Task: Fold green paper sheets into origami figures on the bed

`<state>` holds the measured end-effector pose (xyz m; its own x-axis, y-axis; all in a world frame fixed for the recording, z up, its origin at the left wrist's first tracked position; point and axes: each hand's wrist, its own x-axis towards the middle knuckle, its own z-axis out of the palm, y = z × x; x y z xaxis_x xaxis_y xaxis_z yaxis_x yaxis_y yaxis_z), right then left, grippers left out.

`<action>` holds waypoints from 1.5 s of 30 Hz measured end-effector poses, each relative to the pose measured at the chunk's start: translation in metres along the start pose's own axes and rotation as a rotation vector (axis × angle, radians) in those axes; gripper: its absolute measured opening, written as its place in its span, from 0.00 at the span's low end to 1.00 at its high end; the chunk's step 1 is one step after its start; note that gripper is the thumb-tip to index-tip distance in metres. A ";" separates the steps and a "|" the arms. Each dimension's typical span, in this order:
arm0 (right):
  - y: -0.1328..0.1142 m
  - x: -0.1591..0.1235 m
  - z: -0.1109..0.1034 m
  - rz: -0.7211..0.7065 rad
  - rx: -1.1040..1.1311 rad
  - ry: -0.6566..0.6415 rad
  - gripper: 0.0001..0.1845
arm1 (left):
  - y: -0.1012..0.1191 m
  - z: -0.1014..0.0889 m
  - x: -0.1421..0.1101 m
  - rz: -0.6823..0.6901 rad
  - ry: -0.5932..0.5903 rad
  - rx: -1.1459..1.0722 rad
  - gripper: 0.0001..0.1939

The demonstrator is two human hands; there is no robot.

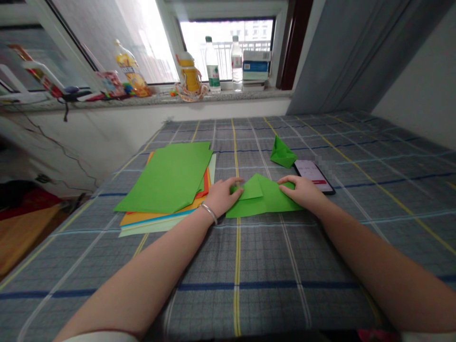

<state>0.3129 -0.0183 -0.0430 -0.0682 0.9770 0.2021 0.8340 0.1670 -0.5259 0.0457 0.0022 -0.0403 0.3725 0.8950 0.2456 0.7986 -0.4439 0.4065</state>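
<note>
A green sheet of paper point(265, 204), partly folded to a peak at its far edge, lies on the checked cloth in front of me. My left hand point(223, 194), with a silver bangle at the wrist, grips its left side between thumb and fingers. At the paper's right side, my right hand point(299, 189) pinches the edge in the same way. The left part carries a folded-down flap, while the right part looks flat. Beyond the right hand stands a small folded green paper boat point(282, 153).
A stack of coloured paper point(167, 178), green on top, lies left of my hands. A phone point(313, 175) rests beside the paper boat. Along the windowsill point(245, 95) stand bottles, a yellow cup point(190, 76) and boxes point(255, 66). A grey curtain point(356, 57) hangs at right.
</note>
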 end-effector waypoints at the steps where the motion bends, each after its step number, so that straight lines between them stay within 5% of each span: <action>1: 0.000 0.000 0.001 -0.029 -0.024 -0.002 0.12 | 0.001 0.000 0.000 0.021 -0.005 0.037 0.19; 8: -0.002 -0.003 0.006 -0.243 -0.218 0.020 0.18 | 0.004 0.003 -0.002 0.100 -0.049 0.137 0.18; 14: -0.009 -0.007 0.016 -0.510 -0.111 -0.067 0.17 | -0.001 0.007 0.000 0.146 -0.039 0.065 0.16; 25: -0.016 -0.010 0.014 -0.518 -0.161 -0.139 0.19 | 0.001 0.007 -0.001 0.181 -0.018 0.108 0.16; 30: -0.015 -0.012 0.017 -0.534 -0.146 -0.146 0.24 | 0.007 0.002 -0.005 0.345 0.053 0.227 0.13; 35: -0.015 -0.012 0.014 -0.564 -0.112 -0.142 0.23 | 0.014 -0.001 -0.008 0.594 -0.100 0.187 0.12; 45: -0.030 -0.020 -0.006 -0.612 -0.235 -0.218 0.25 | 0.025 -0.006 -0.013 0.590 -0.221 0.188 0.28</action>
<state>0.2929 -0.0438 -0.0262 -0.6524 0.7248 0.2216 0.7054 0.6876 -0.1723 0.0580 -0.0205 -0.0277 0.8455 0.5007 0.1857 0.4921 -0.8655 0.0932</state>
